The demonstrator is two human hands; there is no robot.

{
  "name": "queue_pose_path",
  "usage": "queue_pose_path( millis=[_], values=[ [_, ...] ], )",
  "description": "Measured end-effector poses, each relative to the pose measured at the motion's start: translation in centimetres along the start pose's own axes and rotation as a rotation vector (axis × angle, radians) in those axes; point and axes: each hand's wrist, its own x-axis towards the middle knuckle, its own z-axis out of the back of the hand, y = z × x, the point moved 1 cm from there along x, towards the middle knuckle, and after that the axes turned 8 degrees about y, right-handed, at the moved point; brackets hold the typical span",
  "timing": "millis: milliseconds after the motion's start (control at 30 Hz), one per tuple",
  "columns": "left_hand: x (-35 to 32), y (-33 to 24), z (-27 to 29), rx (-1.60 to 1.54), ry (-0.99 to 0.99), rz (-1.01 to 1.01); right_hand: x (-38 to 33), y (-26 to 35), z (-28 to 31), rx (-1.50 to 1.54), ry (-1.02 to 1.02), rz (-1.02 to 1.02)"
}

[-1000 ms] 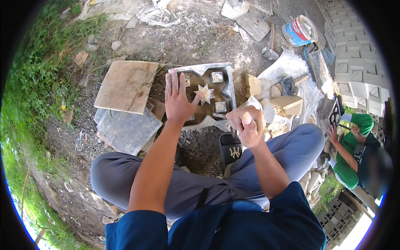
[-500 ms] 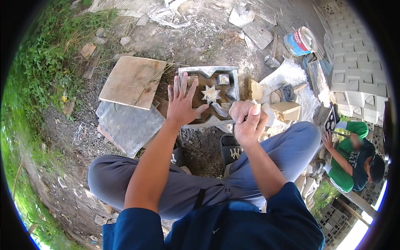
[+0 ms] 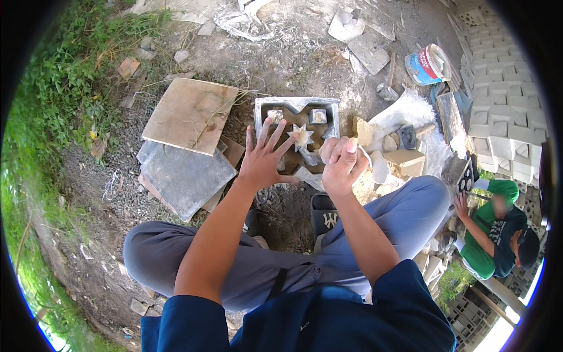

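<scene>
A square grey metal mould [image 3: 297, 104] lies on the dirt in front of my knees. It holds brown mix, a pale star-shaped insert [image 3: 301, 136] and small square blocks. My left hand [image 3: 264, 161] rests flat on the mould's near left corner with its fingers spread and holds nothing. My right hand [image 3: 340, 164] is closed at the mould's near right edge. It grips a small grey tool [image 3: 309, 157] whose tip points into the mould beside the star. The hand hides most of the tool.
A wooden board [image 3: 190, 114] and a grey slab [image 3: 185, 176] lie left of the mould. Pale block pieces [image 3: 404, 158], a paint bucket [image 3: 428, 64] and stacked white blocks [image 3: 504, 117] are on the right. Another person in green [image 3: 492, 234] crouches at right. Grass borders the left.
My right hand has moved slightly forward to the mould's near right edge. My left hand stays spread on the mould.
</scene>
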Motion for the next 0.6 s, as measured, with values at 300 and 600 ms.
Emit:
queue_pose_path(
  millis=[300, 600],
  values=[
    [-0.3, -0.7, 0.2, -0.012, 0.007, -0.066, 0.0, 0.3, 0.5, -0.116, 0.13, 0.046],
    [-0.5, -0.6, -0.4, -0.064, -0.068, -0.084, -0.1, 0.6, 0.4, -0.032, 0.082, 0.064]
  ],
)
